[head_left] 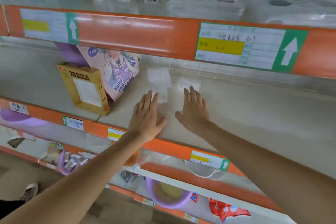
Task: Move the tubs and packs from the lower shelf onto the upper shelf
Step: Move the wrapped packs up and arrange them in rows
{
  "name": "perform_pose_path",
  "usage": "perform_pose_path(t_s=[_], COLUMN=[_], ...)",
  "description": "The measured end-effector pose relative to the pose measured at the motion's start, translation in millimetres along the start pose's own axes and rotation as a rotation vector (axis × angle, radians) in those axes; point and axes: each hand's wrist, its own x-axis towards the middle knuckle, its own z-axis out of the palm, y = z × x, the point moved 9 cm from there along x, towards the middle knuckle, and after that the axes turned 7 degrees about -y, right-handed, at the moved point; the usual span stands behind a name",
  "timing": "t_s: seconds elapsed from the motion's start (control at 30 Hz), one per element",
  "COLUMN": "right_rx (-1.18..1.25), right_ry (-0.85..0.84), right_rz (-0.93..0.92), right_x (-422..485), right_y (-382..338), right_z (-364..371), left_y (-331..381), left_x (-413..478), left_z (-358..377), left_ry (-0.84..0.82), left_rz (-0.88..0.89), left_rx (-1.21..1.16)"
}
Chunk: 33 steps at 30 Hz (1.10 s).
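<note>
While the left hand (147,114) and right hand (194,112) hover flat, fingers straight, holding nothing, two clear plastic tubs (159,80) stand mid-frame on the beige shelf (254,107); a hasty push could topple the taller one

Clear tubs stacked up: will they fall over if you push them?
Probably tippy: the clear tubs sit stacked, taller than wide. Likely light, since they look see-through and empty. Maybe slippery on the smooth shelf.
</note>
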Motion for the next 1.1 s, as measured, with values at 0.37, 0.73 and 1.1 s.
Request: perform_pose_path(t_s=[0.37,0.73,1.1], right_rx=[-0.172,0.006,0.183], right_ry=[0.062,0.474,0.351], right_rz=[0.054,-0.143,-0.036], right_x=[51.3,-11.8,-10.5], right_y=[2.3,8.5,22.8], right_z=[16.1,-1.2,7.1], left_y=[-7.2,-15.4,-16.3], left_x=[20.4,17.6,11.9], left_z=[11.0,1.1,-4.6], left_ry=[0.085,0.301,0.353], left_rz=[-0.016,-0.003,0.031], left_rx=[-0.002,-0.038,-0.157])
